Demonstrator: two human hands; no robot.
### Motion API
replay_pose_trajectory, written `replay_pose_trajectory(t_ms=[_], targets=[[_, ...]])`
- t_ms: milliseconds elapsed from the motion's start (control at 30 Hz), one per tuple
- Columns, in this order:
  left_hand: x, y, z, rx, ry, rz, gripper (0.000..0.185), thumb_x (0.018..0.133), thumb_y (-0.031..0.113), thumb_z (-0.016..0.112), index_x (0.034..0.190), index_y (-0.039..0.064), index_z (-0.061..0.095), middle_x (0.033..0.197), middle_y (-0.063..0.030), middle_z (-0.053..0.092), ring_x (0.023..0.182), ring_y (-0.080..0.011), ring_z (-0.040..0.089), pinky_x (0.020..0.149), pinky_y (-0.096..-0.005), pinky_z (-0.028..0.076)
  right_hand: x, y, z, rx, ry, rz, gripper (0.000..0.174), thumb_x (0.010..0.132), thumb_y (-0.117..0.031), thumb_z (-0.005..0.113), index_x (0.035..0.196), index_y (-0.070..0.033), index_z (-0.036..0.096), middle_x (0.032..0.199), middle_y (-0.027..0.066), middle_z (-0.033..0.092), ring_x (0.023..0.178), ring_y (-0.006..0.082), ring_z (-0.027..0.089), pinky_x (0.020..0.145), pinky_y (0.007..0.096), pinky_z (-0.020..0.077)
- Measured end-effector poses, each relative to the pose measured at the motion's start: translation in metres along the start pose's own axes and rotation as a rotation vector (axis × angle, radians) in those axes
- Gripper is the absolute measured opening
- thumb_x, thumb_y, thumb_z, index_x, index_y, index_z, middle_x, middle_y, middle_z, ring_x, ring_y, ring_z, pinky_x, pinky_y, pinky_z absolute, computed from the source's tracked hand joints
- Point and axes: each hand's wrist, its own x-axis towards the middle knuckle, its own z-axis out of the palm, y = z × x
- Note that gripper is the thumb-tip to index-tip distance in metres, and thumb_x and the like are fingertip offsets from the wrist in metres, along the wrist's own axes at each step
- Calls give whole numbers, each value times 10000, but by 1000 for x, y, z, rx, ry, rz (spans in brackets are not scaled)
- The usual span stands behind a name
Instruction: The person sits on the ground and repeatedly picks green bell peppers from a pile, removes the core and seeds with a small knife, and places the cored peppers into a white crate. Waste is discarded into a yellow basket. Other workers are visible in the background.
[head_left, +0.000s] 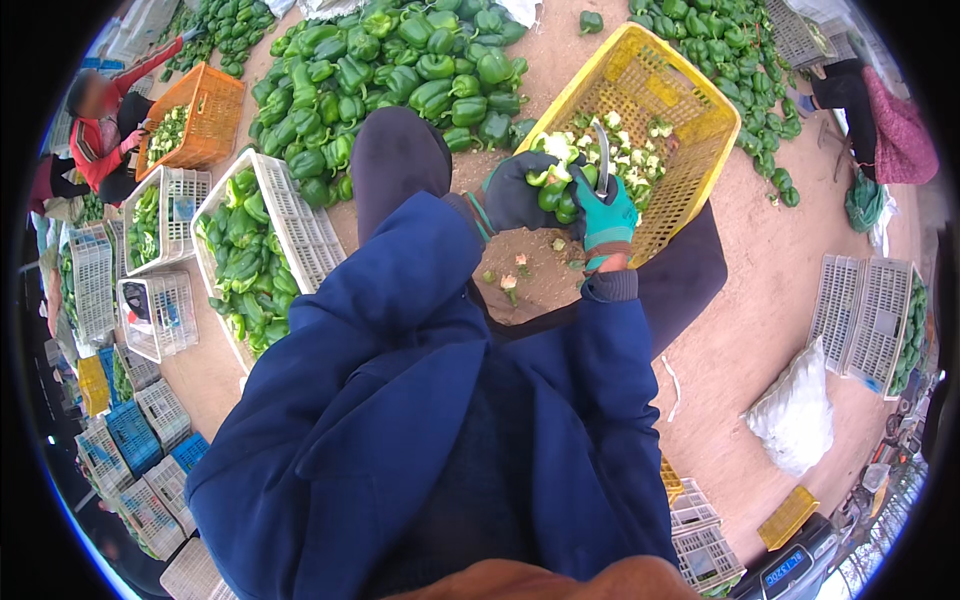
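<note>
My left hand (523, 191), in a dark-coated glove, is closed around a green bell pepper (555, 196) that is cut open, with pale flesh showing. A short curved metal blade (602, 154) sticks up from my right hand (606, 206), which wears a green and dark glove and touches the pepper's right side. The knife's handle is hidden in the fingers. Both hands are at the near left rim of a yellow plastic crate (709, 169) tilted before me, with cut pepper cores (637, 161) inside. A big pile of whole green bell peppers (420, 67) lies beyond my knee.
A white crate (296, 217) of cut green peppers stands at my left. Farther left, a person (101, 139) sits by an orange crate (217, 112). Another person (892, 124) is at the right, near more peppers (720, 67). A white sack (795, 412) lies lower right.
</note>
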Motion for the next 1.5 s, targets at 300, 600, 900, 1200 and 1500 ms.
replay_pose_trajectory(t_ms=[300,600,900,1200,1500], targets=[[1,12,-34,1594,-297,496,431,752,51,766,1162,77,637,1079,-127,677,990,-266,651,861,-391,526,30,-24,-33,-274,-561,-673,544,795,-47,683,1325,-53,558,1347,125,543,1207,246,544,933,321,490],[-4,-27,-20,1538,119,365,291,781,185,744,1041,81,665,1004,-123,700,927,-272,671,788,-383,530,52,4,-14,-382,-521,-470,389,859,-24,646,1236,16,560,1135,101,623,1034,195,590,910,341,465],[-195,99,8,1230,930,1067,258,824,210,641,1004,28,671,867,-125,700,793,-182,678,630,-339,534,136,36,-68,-412,25,-217,556,831,-226,757,1322,-95,531,1036,64,660,554,154,574,421,268,437],[-483,23,-139,1554,2335,-206,863,738,592,674,1472,295,330,1534,-180,253,1362,-555,196,1042,-680,260,142,104,-121,-405,71,136,359,875,-254,681,1187,-95,601,939,67,677,563,217,656,406,320,477],[-367,99,-152,2018,1961,646,652,775,293,701,1355,96,481,1370,-210,441,1262,-408,420,1045,-482,355,125,97,-80,-453,-14,211,396,892,-192,650,1263,-89,561,937,66,664,620,184,659,393,300,464]])
